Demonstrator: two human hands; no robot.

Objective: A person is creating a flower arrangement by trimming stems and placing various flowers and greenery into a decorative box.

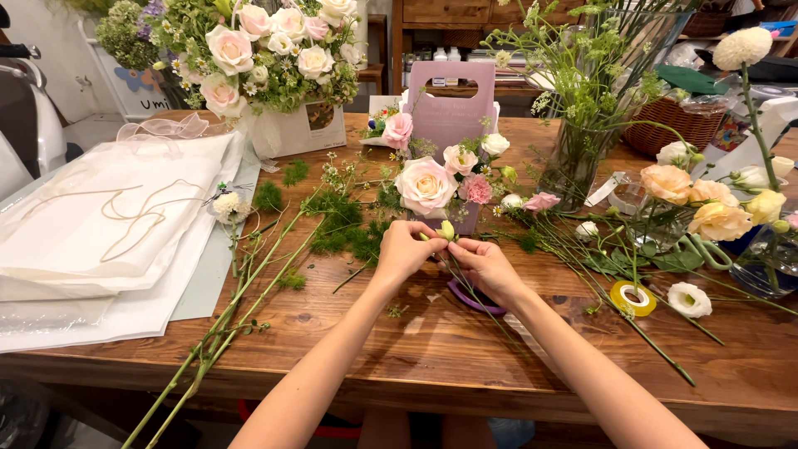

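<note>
Head view: wooden table strewn with cut stems; pink flower box just beyond my hands; left hand and right hand pinch closed on a small pale bud, steadying it between fingertips.

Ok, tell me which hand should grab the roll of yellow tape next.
Right, probably. The roll of yellow tape lies on the table just beyond the right hand. The left hand would have to cross over it; both hands now pinch a small bud.
</note>
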